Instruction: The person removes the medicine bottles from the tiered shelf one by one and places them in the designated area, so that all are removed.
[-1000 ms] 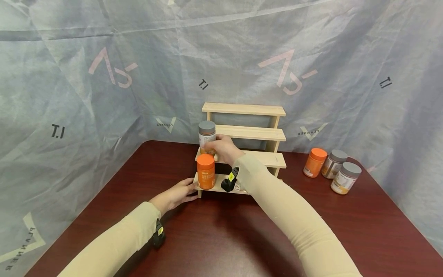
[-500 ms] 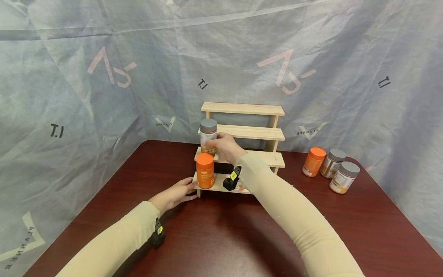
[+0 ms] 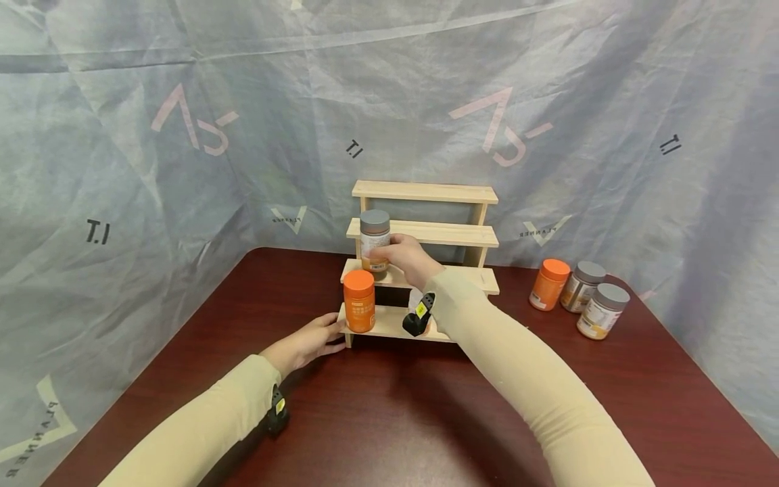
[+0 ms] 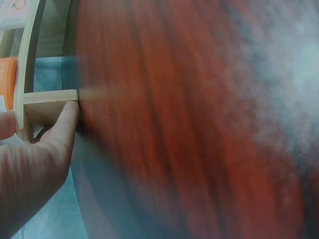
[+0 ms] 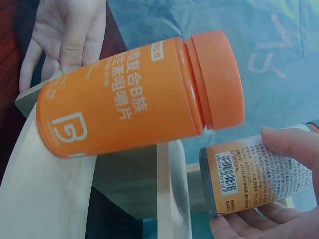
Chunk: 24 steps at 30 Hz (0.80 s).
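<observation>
My right hand grips a grey-lidded jar with a white and orange label, thumb on one side and fingers on the other. The jar is upright, its base close over the second step from the bottom of a wooden tiered shelf. On the bottom step's left end stands an orange jar, which shows large in the right wrist view. My left hand holds that same end of the shelf; in the left wrist view a fingertip presses on the shelf's leg. Behind my right wrist a whitish item is mostly hidden.
To the right on the dark red table stand an orange jar and two grey-lidded jars, one behind and one in front. A grey printed sheet hangs behind the table.
My right hand has shifted the grey-lidded jar a little to the right along the second step. The left hand stays at the shelf's end; the view has drifted slightly.
</observation>
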Motion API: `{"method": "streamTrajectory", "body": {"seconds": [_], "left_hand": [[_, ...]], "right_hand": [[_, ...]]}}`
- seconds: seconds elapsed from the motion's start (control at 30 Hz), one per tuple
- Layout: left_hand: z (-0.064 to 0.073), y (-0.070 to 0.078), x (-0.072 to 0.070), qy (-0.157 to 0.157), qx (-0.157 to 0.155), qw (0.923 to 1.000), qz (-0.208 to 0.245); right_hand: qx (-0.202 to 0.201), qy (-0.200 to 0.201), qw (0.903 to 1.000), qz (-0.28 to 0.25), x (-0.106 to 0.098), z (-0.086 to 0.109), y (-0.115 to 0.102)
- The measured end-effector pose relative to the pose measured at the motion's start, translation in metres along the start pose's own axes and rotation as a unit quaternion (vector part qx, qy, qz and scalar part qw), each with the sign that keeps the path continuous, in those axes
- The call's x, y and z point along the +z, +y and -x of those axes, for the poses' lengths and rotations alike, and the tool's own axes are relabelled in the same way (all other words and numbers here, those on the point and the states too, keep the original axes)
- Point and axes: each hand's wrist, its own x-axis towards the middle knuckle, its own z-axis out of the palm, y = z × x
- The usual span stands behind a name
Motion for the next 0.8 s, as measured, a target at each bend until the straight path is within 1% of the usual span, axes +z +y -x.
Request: {"method": "streamTrajectory", "body": {"seconds": [0.27, 0.53, 0.8], "left_hand": [[0.0, 0.0, -0.001, -0.004, -0.001, 1.0, -0.002], [0.0, 0.0, -0.002, 0.0, -0.004, 1.0, 0.0], [0.0, 0.0, -0.001, -0.003, -0.001, 1.0, -0.001]], "right_hand": [[0.002, 0.004, 1.0, -0.003, -0.009, 0.003, 0.002], [0.004, 0.019, 0.9998, 0.001, -0.016, 0.001, 0.006], [0.007, 0.013, 0.9998, -0.013, -0.023, 0.003, 0.009]]}}
